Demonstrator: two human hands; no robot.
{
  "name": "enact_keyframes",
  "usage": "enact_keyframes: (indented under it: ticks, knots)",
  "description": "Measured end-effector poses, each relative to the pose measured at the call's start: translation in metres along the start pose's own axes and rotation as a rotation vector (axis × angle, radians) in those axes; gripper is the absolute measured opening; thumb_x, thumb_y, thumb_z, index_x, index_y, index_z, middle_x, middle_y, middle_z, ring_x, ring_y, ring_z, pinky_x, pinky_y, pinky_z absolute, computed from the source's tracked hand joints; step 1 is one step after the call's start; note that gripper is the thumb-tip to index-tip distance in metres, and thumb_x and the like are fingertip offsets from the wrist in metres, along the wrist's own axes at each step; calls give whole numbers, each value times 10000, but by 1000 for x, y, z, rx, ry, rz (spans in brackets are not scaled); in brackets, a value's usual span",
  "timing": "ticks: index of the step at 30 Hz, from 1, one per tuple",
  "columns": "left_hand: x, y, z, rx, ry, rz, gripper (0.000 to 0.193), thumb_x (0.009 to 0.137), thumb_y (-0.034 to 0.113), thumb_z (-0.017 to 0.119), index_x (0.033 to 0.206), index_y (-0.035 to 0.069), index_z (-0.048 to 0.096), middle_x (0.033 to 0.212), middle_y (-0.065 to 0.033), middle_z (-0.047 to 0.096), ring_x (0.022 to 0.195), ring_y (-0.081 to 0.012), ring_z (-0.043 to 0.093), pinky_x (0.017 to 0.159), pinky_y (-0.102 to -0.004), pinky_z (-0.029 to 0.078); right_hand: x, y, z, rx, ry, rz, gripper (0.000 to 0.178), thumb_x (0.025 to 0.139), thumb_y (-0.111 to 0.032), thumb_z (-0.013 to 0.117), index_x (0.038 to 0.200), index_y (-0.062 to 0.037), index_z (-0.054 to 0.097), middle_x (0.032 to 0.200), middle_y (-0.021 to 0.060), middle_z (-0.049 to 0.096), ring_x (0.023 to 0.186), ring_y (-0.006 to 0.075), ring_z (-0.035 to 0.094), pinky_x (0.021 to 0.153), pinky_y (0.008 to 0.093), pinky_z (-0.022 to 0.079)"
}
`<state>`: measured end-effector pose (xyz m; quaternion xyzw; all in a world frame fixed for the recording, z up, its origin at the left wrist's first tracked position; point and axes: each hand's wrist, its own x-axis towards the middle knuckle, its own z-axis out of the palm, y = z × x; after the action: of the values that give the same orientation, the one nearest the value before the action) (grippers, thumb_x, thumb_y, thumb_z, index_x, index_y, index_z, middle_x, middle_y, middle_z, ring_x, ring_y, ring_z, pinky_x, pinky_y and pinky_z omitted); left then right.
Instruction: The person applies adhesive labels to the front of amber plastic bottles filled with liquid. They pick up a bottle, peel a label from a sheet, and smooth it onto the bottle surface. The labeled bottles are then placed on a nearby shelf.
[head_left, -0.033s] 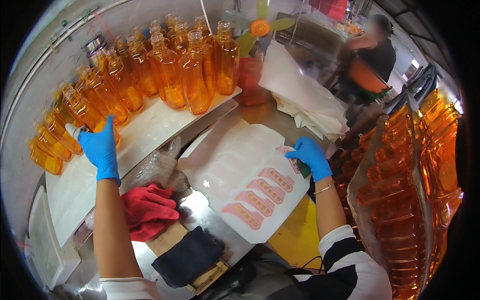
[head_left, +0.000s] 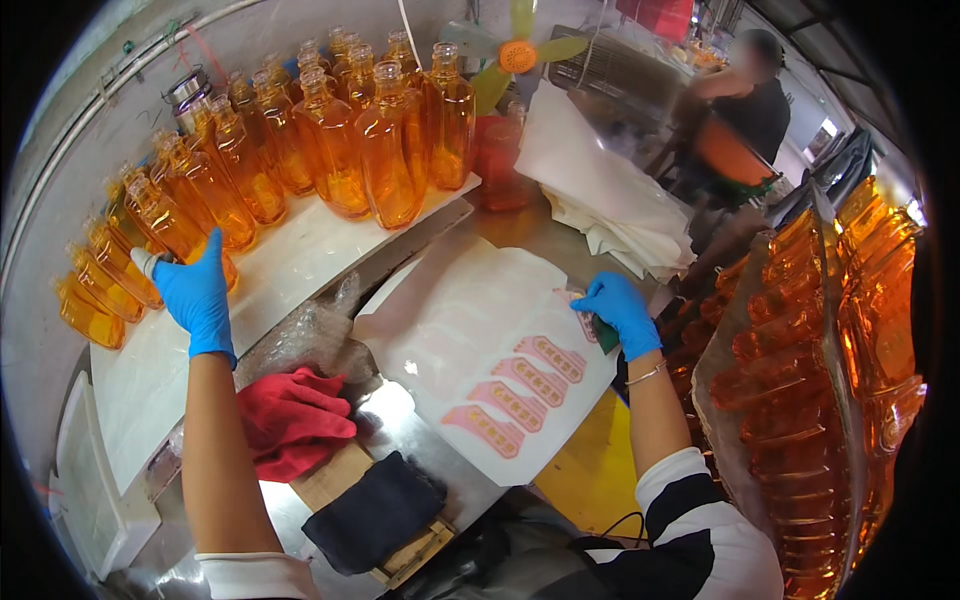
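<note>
My left hand [head_left: 197, 298], in a blue glove with a pale cover on one fingertip, is open at the row of amber glass bottles. Its thumb and fingers spread in front of the lower part of one bottle [head_left: 172, 220]; whether they touch it I cannot tell. My right hand [head_left: 622, 312], also gloved in blue, pinches at a pink label [head_left: 580, 308] by the right edge of a white backing sheet [head_left: 470, 290]. A dark green flat piece [head_left: 606, 334] shows under its palm. Several pink-edged labels [head_left: 518, 402] lie on the sheet.
The bottles stand on a white-covered board [head_left: 290, 255]. A red cloth [head_left: 295, 420], a folded black cloth [head_left: 375, 510] and crumpled clear plastic [head_left: 300, 340] lie nearer. Paper sheets [head_left: 600, 190] and a fan [head_left: 517, 57] are behind. More amber bottles [head_left: 790, 380] are stacked right; a person [head_left: 755, 105] sits beyond.
Almost nothing differs. The whole view has shifted very slightly, and both hands keep their places at the bottle row and the label.
</note>
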<state>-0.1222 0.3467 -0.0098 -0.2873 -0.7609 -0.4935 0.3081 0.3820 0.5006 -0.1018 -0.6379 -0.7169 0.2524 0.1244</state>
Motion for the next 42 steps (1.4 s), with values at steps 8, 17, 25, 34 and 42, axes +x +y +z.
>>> enact_keyframes:
  ticks: [8, 17, 25, 34, 42]
  knots:
    - [7, -18, -113, -715, -198, -646, 383, 814, 203, 596, 1120, 23, 454, 970, -132, 600, 949, -235, 586, 780, -354, 471, -48, -24, 3, 89, 440, -299, 184, 729, -159, 694, 815, -14, 621, 713, 103, 601, 645, 193, 578, 606, 309, 455]
    - [-165, 11, -254, -738, -583, -1037, 386, 875, 155, 505, 1215, 6, 400, 1081, -120, 537, 992, -229, 557, 834, -338, 472, -165, -173, 15, 486, -519, -639, 146, 736, -41, 662, 877, -45, 700, 710, 60, 639, 604, 98, 536, 548, 229, 401]
    - [-191, 12, -249, -635, -599, -650, 576, 914, 82, 431, 1402, 52, 127, 1365, -170, 280, 1162, -242, 434, 932, -330, 416, -207, -273, 64, 496, -1163, -761, 143, 785, -79, 643, 911, -29, 689, 809, 85, 678, 737, 111, 626, 685, 232, 491]
    - [-190, 28, -254, -604, -649, -643, 945, 727, 100, 688, 1407, 49, 35, 1332, -177, 307, 1236, -270, 344, 1009, -372, 330, -198, -300, 108, 118, -414, -1422, 364, 720, -272, 696, 1076, -222, 640, 805, 61, 583, 696, 196, 562, 617, 294, 471]
    - [-160, 6, -243, -825, -687, -1035, 694, 750, 145, 701, 1283, -9, 284, 1190, -152, 463, 1063, -213, 502, 878, -326, 447, -208, -251, 115, 517, -516, -568, 378, 691, -262, 772, 743, -54, 461, 707, 34, 479, 619, 111, 443, 567, 267, 409]
